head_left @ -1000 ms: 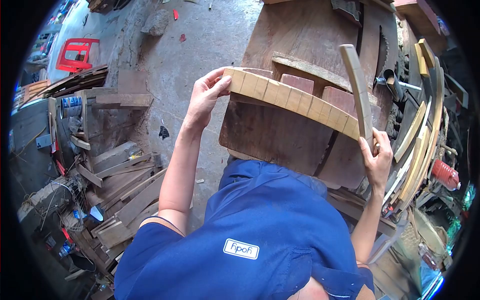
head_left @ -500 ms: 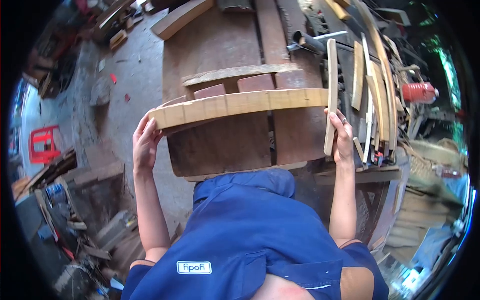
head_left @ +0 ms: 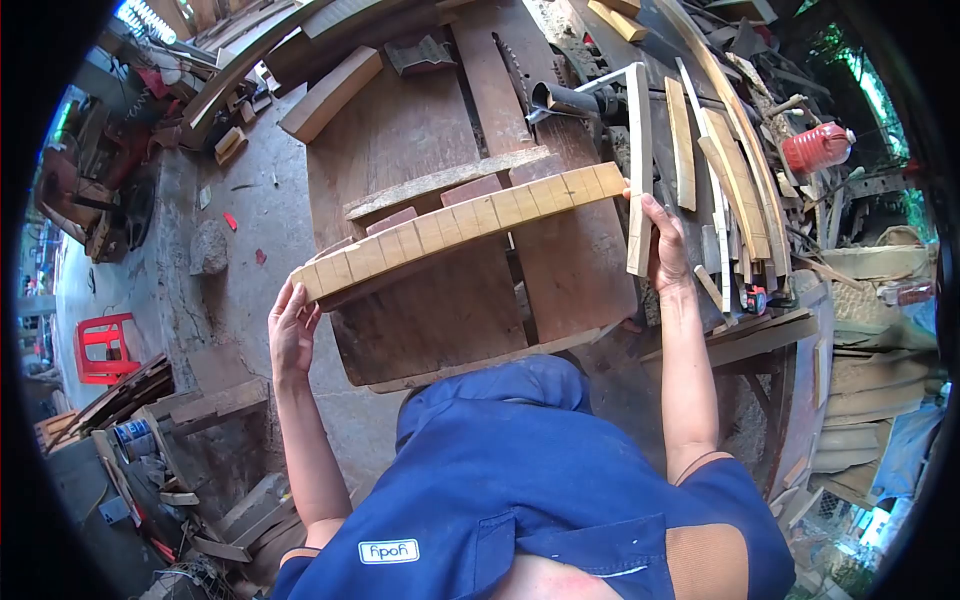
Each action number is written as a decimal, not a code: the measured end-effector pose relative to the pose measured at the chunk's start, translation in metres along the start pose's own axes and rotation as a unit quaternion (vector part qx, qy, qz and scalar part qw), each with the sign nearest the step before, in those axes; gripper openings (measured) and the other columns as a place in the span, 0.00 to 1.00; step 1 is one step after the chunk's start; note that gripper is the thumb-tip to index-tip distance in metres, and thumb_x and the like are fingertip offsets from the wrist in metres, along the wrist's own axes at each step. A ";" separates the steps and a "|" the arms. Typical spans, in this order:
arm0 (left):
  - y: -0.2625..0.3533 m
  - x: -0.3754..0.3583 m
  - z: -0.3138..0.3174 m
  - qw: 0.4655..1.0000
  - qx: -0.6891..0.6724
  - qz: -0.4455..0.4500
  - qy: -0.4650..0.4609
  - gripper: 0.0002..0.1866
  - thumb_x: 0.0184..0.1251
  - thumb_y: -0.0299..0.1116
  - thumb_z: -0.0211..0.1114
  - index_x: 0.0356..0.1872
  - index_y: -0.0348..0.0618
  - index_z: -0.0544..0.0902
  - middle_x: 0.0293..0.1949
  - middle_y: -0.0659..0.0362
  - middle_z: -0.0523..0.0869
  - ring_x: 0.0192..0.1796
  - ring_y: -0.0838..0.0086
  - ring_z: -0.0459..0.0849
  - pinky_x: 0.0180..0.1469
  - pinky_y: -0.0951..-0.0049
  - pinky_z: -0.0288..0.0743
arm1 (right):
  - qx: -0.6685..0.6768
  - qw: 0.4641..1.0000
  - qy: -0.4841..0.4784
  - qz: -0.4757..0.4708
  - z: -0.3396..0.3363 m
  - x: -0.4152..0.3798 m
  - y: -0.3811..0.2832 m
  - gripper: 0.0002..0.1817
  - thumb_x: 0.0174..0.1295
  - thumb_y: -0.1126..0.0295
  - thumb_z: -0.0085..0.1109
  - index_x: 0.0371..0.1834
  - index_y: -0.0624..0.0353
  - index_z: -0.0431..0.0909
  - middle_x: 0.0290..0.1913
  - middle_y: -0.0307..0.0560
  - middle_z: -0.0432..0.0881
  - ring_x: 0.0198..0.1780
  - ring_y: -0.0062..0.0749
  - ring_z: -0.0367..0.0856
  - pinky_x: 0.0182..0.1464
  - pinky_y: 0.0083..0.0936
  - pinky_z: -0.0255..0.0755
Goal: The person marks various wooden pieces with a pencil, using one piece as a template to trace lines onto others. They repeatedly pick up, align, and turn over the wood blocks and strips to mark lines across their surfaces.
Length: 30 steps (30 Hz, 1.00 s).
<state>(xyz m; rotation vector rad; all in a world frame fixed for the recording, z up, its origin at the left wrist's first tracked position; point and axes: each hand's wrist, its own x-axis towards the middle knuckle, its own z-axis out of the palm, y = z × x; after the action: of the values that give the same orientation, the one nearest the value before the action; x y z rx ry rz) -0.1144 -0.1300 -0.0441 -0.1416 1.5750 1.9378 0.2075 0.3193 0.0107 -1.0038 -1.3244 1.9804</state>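
A long, slightly curved pale wooden piece [head_left: 465, 222], crossed by several dark lines, spans the space between my hands. My left hand [head_left: 292, 335] pinches its left end between thumb and fingers. My right hand [head_left: 666, 245] is closed round an upright narrow wooden strip [head_left: 638, 170], with fingertips right at the curved piece's right end. Reddish-brown blocks [head_left: 470, 190] show just behind the curved piece, beside another pale wooden bar [head_left: 440, 183]. Below all this lies a brown wooden board surface [head_left: 430, 310].
A thick wooden block [head_left: 332, 95] lies at the board's far left, and a dark metal tube [head_left: 562, 99] at its far right. Curved wooden strips [head_left: 735, 185] and a red bottle [head_left: 818, 147] are on the right. A red plastic stool [head_left: 105, 348] stands left on the floor.
The curved piece has tilted, its right end rising and its left end dropping. My right hand and the strip have shifted left and up in view; the whole view has shifted too.
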 end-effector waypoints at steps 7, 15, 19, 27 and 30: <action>0.006 -0.012 -0.038 0.996 -0.017 0.031 0.084 0.20 0.79 0.34 0.65 0.68 0.45 0.79 0.52 0.64 0.88 0.47 0.80 0.87 0.54 0.73 0.82 | 0.011 0.997 -0.077 0.007 0.037 0.009 -0.001 0.18 0.69 0.60 0.69 0.55 0.61 0.87 0.46 0.36 0.87 0.42 0.14 0.81 0.44 0.14 0.75; 0.011 -0.026 -0.039 0.949 0.220 0.087 0.209 0.28 0.76 0.39 0.69 0.72 0.43 0.75 0.55 0.59 0.85 0.57 0.77 0.82 0.61 0.69 0.76 | -0.083 0.994 -0.066 -0.029 0.058 0.011 0.022 0.22 0.68 0.58 0.69 0.54 0.66 0.86 0.47 0.40 0.87 0.47 0.19 0.83 0.49 0.18 0.76; 0.019 -0.016 0.014 0.710 0.559 0.345 0.255 0.30 0.74 0.38 0.68 0.74 0.42 0.74 0.62 0.48 0.82 0.67 0.62 0.75 0.70 0.61 0.67 | -0.409 0.898 0.045 -0.156 0.068 -0.018 0.008 0.27 0.62 0.54 0.71 0.52 0.70 0.85 0.52 0.60 0.85 0.50 0.46 0.87 0.54 0.35 0.80; -0.002 0.022 0.252 0.838 0.415 0.293 -0.197 0.39 0.74 0.39 0.70 0.80 0.43 0.62 0.63 0.41 0.82 0.62 0.58 0.83 0.66 0.59 0.75 | -0.544 0.802 0.057 -0.239 0.083 -0.034 0.032 0.21 0.60 0.58 0.72 0.47 0.64 0.82 0.49 0.54 0.81 0.52 0.48 0.84 0.54 0.40 0.81; -0.022 0.060 0.308 0.869 0.383 0.226 -0.217 0.46 0.71 0.41 0.73 0.82 0.43 0.54 0.57 0.42 0.86 0.57 0.60 0.86 0.61 0.62 0.78 | -0.561 0.782 0.053 -0.267 0.083 -0.031 0.036 0.21 0.58 0.58 0.74 0.45 0.63 0.80 0.49 0.51 0.79 0.52 0.46 0.83 0.52 0.38 0.83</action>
<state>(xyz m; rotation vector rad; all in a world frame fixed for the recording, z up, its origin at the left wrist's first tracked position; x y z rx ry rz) -0.0594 0.1771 -0.0040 0.9993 2.0194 1.3378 0.1560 0.2395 0.0058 -0.9740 -2.4332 0.5676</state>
